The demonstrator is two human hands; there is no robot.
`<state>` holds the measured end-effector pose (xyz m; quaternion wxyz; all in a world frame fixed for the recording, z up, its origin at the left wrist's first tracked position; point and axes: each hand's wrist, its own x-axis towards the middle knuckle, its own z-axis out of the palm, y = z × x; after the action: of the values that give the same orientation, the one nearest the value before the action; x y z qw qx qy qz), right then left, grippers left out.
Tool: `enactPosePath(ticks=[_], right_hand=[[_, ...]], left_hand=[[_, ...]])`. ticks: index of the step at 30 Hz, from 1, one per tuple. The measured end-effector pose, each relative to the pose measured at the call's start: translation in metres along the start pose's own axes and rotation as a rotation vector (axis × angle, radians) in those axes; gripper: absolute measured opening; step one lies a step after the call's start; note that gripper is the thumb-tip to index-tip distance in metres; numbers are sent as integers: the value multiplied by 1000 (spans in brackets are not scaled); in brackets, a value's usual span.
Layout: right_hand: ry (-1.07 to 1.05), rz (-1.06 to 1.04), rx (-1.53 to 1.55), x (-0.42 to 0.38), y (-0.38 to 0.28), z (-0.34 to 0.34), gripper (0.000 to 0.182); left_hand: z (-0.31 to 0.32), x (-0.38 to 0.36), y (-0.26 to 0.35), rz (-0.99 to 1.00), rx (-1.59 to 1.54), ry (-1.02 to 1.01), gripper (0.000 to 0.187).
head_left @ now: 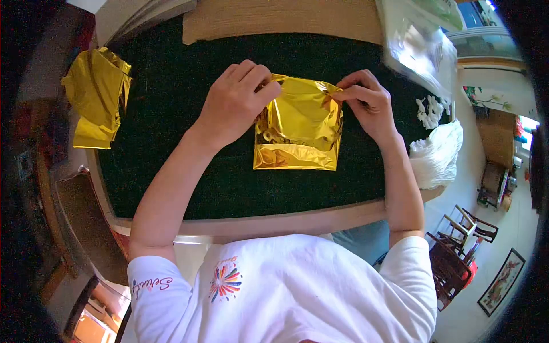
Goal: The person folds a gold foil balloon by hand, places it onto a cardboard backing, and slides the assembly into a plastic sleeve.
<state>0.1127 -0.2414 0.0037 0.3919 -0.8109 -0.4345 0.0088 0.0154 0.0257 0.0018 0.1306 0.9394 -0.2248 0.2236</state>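
Observation:
A shiny gold foil bag (300, 123) lies on the dark green table top in front of me, its folded lower edge toward my body. My left hand (237, 103) is closed on the bag's upper left corner, thumb against the curled fingers. At the upper right corner, my right hand (369, 103) pinches the foil between thumb and fingertips. The foil between the hands is creased and reflective. Whether anything is inside the bag cannot be seen.
More gold foil bags (97, 97) lie at the table's left edge. Cardboard (280, 22) covers the far side. Clear plastic bags (420, 48), small white twisted pieces (432, 111) and a white plastic bag (437, 154) are along the right. Wooden chairs (457, 251) stand beyond.

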Motion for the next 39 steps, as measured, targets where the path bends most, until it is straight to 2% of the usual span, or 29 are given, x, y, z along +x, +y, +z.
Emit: enactPosePath(ticks=[5,13,17,20,22,25,39], right_hand=[[2,-20,-3,-1,2,0,29],[-94,6,-73,0,-5,-9,27],[-32,-36,-182,8,-29,-14,26],[-88,-23,-132,7,-40,-8,28],[-198,6,-196,3,-36,-5,31],[-209,25,-148,1,-32,-4,39],[-379,51,-159,13,-29,-17,60]], left_hand=[[0,0,0,22,-19,25,16],[-2,0,0,52,9,-47,15],[-2,-1,1,45,4,-19,13],[-3,-3,2,29,29,-54,14],[-3,-3,3,32,65,-16,17],[-3,-2,3,99,84,-4,18],[-2,-1,1,133,7,-28,21]])
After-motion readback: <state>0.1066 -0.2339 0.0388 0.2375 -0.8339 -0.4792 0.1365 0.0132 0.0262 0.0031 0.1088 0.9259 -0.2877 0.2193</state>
